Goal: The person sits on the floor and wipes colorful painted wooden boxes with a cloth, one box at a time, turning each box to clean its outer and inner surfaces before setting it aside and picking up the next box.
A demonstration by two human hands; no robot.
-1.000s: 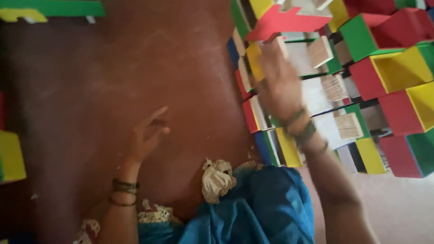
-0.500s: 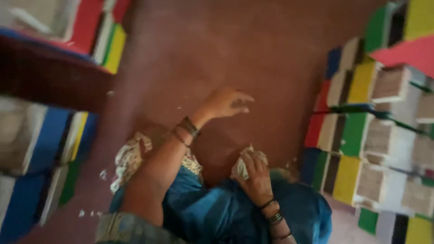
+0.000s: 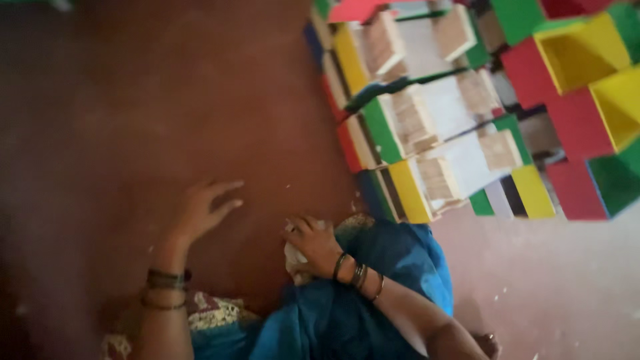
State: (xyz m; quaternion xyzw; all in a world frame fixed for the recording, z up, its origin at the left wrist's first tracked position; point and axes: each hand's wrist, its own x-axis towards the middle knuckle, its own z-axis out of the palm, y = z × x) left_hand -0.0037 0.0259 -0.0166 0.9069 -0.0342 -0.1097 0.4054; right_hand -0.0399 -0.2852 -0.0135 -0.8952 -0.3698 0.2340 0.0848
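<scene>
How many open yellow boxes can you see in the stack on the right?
2, both at the upper right of the stack: one open yellow box near the top edge, the other open yellow box just below it, cut by the frame edge. More may be hidden.

A reddish-brown floor (image 3: 133, 100) carries stacked boxes (image 3: 427, 120) painted red, yellow, green, blue and white toward its far right corner, while near its lower edge lie bright blue cloth (image 3: 347, 313) with a cream and maroon patterned border (image 3: 213, 310), a whitish rag (image 3: 293, 260) and dark bangles (image 3: 359, 273)
</scene>
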